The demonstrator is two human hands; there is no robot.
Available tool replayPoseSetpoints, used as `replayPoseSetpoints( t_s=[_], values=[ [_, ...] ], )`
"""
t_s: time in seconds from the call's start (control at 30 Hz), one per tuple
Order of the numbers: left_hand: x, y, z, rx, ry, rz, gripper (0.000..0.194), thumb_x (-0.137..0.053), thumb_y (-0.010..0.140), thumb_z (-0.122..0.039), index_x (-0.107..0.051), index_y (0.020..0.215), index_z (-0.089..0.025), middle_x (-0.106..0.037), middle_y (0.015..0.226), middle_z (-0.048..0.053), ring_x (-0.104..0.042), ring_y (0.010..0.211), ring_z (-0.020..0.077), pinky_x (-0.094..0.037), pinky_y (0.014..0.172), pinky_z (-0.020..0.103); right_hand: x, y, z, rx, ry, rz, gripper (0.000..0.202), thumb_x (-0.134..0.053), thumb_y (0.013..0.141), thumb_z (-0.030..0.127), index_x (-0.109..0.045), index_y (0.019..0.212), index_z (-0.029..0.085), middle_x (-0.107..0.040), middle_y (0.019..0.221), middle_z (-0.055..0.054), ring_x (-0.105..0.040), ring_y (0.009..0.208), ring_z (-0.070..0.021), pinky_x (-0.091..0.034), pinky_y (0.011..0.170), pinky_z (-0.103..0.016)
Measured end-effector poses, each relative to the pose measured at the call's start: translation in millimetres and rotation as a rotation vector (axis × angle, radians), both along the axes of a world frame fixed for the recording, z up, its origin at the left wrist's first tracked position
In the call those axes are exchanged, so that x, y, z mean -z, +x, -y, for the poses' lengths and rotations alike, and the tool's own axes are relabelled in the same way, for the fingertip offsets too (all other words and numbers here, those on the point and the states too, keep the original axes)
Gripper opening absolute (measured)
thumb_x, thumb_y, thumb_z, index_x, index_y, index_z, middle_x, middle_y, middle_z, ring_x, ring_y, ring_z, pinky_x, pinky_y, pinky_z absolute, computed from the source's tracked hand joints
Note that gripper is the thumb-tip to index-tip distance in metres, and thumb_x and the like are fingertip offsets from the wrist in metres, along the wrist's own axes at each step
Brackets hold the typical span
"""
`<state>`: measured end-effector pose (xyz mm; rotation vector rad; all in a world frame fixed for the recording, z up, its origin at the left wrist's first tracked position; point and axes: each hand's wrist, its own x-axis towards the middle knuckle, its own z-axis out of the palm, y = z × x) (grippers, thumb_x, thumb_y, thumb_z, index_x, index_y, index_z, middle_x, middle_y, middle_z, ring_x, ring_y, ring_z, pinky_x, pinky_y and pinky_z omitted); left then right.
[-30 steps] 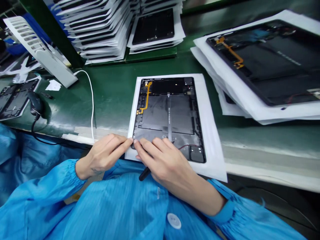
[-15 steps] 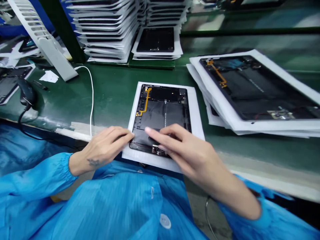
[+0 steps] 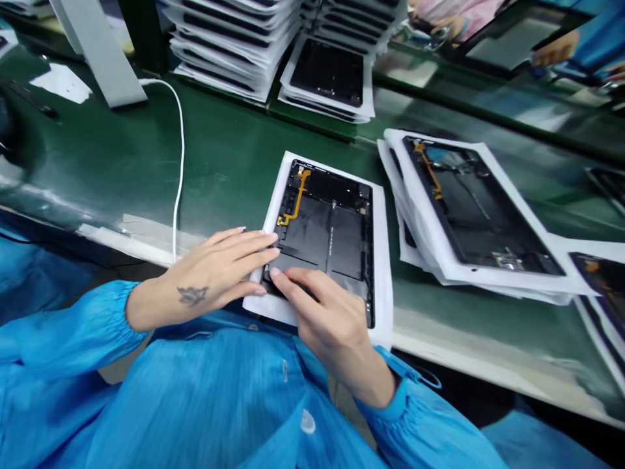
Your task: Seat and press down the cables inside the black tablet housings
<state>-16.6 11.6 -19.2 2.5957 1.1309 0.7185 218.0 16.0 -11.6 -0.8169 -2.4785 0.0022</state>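
Note:
An opened tablet [image 3: 312,228] with a black interior lies on a white sheet [image 3: 383,260] at the table's front edge. An orange flex cable [image 3: 295,207] runs down its upper left side. My left hand [image 3: 212,273] rests flat, fingers stretched out, at the tablet's left edge. Over the lower part of the tablet, my right hand [image 3: 334,319] has curled fingers. Its index fingertip is at the lower left corner, close to my left thumb. Whatever it pinches there, if anything, is hidden. The tablet's bottom edge is partly covered by the right hand.
Stacked tablets between white sheets [image 3: 234,52] stand at the back, with a second stack [image 3: 329,68] beside them. More opened tablets [image 3: 478,202] lie on sheets at the right. A white cable [image 3: 181,163] leads from a light-coloured stand [image 3: 100,58]. Another person's hand [image 3: 556,49] shows at the top right.
My right hand has moved left and down to the tablet's lower left corner. My left hand has flattened over the left edge. The view has turned and shifted.

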Motion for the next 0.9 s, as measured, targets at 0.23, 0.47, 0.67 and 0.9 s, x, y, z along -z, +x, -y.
replayPoseSetpoints(
  t_s=[0.23,0.47,0.67,0.9],
  values=[
    [3.6,-0.2,-0.3,-0.006,0.037,-0.041,0.044,-0.051,0.103,-0.037,-0.051,0.143,-0.017,-0.051,0.152,0.011,-0.046,0.144,0.024,-0.037,0.121,0.045,-17.5,-3.4,1.6,-0.035,0.133,0.221,0.029,-0.045,0.099,0.005,-0.068,0.115,0.01,-0.074,0.094,-0.007,-0.058,0.07,-0.015,-0.044,0.057,-0.03],
    [1.2,-0.4,0.6,-0.003,0.034,-0.049,0.043,-0.046,0.105,-0.036,-0.05,0.144,-0.016,-0.052,0.151,0.011,-0.046,0.144,0.0233,-0.036,0.121,0.045,-35.2,-6.3,-7.8,-0.186,0.286,0.447,0.02,-0.05,0.1,0.013,-0.069,0.095,0.015,-0.069,0.091,-0.005,-0.049,0.063,-0.0143,-0.036,0.051,-0.033],
    [1.5,0.4,0.2,0.002,0.051,-0.028,0.046,-0.048,0.105,-0.035,-0.048,0.145,-0.014,-0.054,0.15,0.013,-0.047,0.143,0.0235,-0.037,0.121,0.045,-35.5,-1.8,-14.6,-0.249,0.284,0.469,0.017,-0.051,0.097,0.011,-0.066,0.092,0.016,-0.061,0.08,-0.003,-0.049,0.066,-0.016,-0.036,0.054,-0.034],
    [-2.0,2.0,0.6,-0.01,0.081,-0.071,0.044,-0.042,0.107,-0.036,-0.052,0.142,-0.012,-0.056,0.148,0.013,-0.049,0.142,0.0227,-0.037,0.121,0.044,-30.0,-6.5,-9.0,-0.224,0.274,0.477,0.017,-0.048,0.099,0.014,-0.066,0.097,0.014,-0.065,0.091,-0.006,-0.05,0.064,-0.0156,-0.033,0.051,-0.034]
  ],
)
